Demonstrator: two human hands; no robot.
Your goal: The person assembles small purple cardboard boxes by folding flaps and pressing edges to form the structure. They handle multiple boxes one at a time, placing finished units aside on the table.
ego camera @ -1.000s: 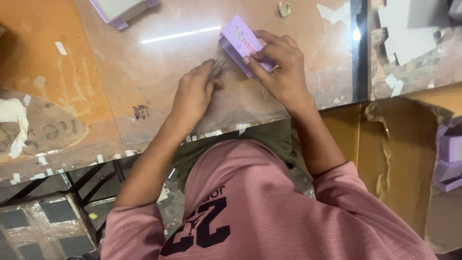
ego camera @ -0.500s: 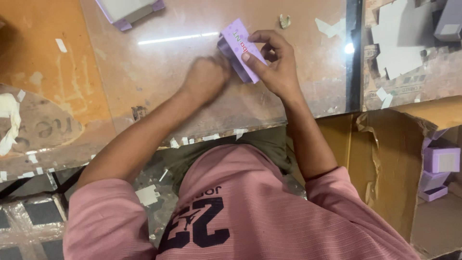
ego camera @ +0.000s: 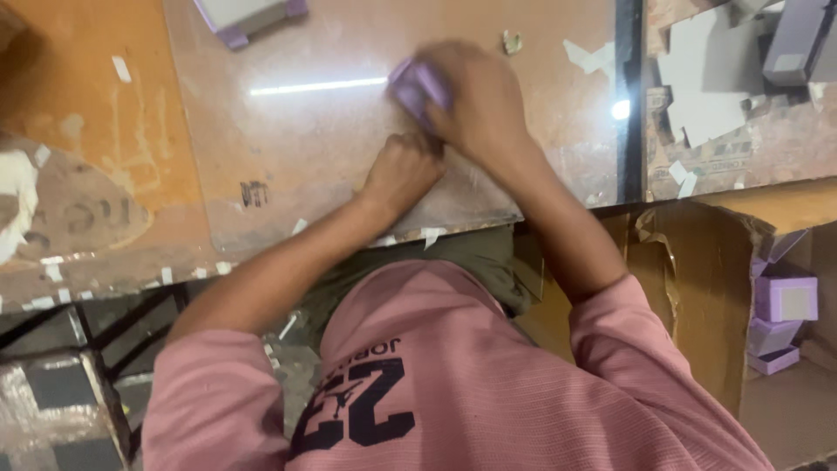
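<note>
A small lilac box (ego camera: 417,87), blurred, lies on the glass-topped table (ego camera: 288,148).

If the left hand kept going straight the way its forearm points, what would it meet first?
Probably the small purple box under the right hand; the left hand, a closed fist, sits just short of it, though depth is unclear.

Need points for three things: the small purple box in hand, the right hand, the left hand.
small purple box (ego camera: 411,85), head view, on its exposed purple corner left of the covering hand.
right hand (ego camera: 475,105), head view, on the back of the hand.
left hand (ego camera: 403,170), head view, on the knuckles of the closed fist.
</note>
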